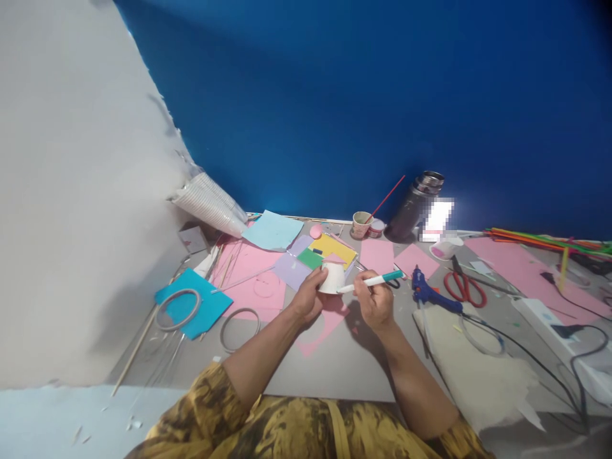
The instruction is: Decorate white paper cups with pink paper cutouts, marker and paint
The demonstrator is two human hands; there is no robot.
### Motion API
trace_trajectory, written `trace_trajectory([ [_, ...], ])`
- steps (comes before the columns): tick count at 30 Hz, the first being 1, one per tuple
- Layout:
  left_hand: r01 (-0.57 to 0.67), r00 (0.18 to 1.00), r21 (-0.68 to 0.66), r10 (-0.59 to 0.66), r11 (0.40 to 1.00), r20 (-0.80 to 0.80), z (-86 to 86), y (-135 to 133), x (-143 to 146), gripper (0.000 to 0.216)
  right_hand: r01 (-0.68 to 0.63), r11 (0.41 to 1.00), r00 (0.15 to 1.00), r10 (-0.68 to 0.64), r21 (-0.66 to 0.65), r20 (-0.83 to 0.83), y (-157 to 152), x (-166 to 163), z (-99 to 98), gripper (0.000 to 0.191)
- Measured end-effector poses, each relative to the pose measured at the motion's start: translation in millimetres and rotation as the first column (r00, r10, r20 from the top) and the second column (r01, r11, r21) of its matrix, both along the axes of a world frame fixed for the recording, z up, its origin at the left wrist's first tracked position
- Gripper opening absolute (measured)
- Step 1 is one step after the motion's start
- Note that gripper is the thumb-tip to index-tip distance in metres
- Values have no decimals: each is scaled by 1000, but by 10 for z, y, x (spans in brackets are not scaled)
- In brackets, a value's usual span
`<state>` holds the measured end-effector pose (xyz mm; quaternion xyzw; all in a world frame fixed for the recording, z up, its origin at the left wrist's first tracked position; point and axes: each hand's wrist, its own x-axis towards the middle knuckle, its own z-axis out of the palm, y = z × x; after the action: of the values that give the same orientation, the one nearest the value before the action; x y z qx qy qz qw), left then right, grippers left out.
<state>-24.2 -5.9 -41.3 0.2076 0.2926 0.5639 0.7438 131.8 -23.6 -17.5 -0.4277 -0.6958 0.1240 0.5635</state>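
Observation:
My left hand (313, 294) is closed around a small white paper cup (333, 279), held upside down over the middle of the table. A piece of pink paper (335, 259) shows at the top of the cup. In my right hand (375, 301) is a white marker with a green end (377, 280), its tip against or very near the cup's lower edge. Behind the cup lie a yellow sheet (335, 248), a green piece (310, 257) and a lilac sheet (289, 271). Cut pink paper (310, 341) lies under my hands.
On the right are a blue glue gun (433, 292), red-handled scissors (463, 288), a power strip (549, 331) with trailing cords and a beige cloth (492, 363). A dark flask (411, 207) and a paint cup (361, 225) stand behind. Stacked cups (210, 201) lean at the left wall.

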Motion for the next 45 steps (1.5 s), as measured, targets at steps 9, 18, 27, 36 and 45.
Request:
trace_trajectory([
  [9, 15, 1000, -83, -14, 996, 11, -19, 27, -20, 32, 36, 988, 982, -63, -151, -178, 13, 54, -63, 28],
  [18, 71, 997, -106, -68, 992, 30, -13, 23, -39, 33, 22, 991, 992, -39, -135, -123, 14, 55, -46, 27],
  [27, 46, 999, -98, -44, 994, 20, -17, 28, -41, 32, 86, 985, 984, -108, -151, -144, 28, 65, -61, 30],
  [36, 104, 990, -72, -96, 992, 105, 93, 17, -70, 36, 27, 972, 933, -109, -235, -343, 55, 36, -81, 34],
  [45, 11, 996, -23, -9, 1000, 86, 89, 63, -109, 36, 230, 970, 964, -238, -84, -115, 147, 71, -121, 28],
])
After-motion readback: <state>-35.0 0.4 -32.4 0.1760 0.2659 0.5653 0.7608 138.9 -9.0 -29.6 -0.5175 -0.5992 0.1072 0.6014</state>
